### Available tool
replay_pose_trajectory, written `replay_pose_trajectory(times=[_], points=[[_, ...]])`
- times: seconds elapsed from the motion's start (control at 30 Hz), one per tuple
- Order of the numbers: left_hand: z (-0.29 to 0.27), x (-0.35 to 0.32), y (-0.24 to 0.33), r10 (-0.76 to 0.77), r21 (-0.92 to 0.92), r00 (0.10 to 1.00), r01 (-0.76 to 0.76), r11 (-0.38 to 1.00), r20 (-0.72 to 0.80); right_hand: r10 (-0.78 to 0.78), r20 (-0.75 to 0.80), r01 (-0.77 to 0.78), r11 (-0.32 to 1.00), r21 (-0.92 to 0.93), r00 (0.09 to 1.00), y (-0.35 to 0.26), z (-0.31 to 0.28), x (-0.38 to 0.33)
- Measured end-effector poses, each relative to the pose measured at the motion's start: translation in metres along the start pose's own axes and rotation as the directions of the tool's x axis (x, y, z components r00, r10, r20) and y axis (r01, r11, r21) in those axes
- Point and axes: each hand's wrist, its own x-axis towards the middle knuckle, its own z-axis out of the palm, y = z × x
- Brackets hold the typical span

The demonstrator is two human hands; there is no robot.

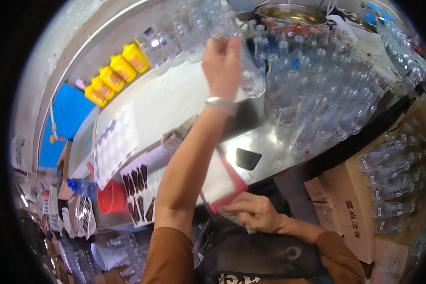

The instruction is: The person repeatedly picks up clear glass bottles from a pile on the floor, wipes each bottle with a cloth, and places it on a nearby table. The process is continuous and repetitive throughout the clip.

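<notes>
My left hand reaches far out over the work surface, fingers curled and slightly smeared by motion. It appears closed on the upper part of a clear glass bottle, which leans with its base toward the right; the exact grip is hidden. More clear bottles stand beyond and left of this hand on a white-topped board. Close to my body, my right hand is closed around a crumpled greyish-white cloth. Just beyond it lies a white sheet on a red pad.
Many glass bottles crowd the metal table at right. A dark flat piece lies there. Yellow bottles line the back left. Label sheets and a red cup are left. A cardboard box holds bottles at right.
</notes>
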Motion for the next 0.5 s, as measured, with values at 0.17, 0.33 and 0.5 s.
replay_pose_trajectory(times=[0.17, 0.33, 0.5], points=[[-0.155, -0.039, 0.074, -0.036, -0.284, 0.997, 0.054, 0.957, 0.069, -0.023, 0.013, 0.023, 1.0, 0.0, 1.0, -0.004, 0.012, 0.008], [-0.319, -0.135, 0.12, -0.421, -0.577, 0.906, 0.32, 0.752, -0.047, -0.089, 0.177, 0.084, 0.996, 0.037, 0.98, -0.005, 0.051, 0.025], [-0.391, -0.264, 0.107, -0.696, -0.666, 0.708, 0.463, 0.585, -0.12, -0.068, 0.272, 0.076, 0.997, -0.017, 0.96, 0.002, 0.111, 0.042]])
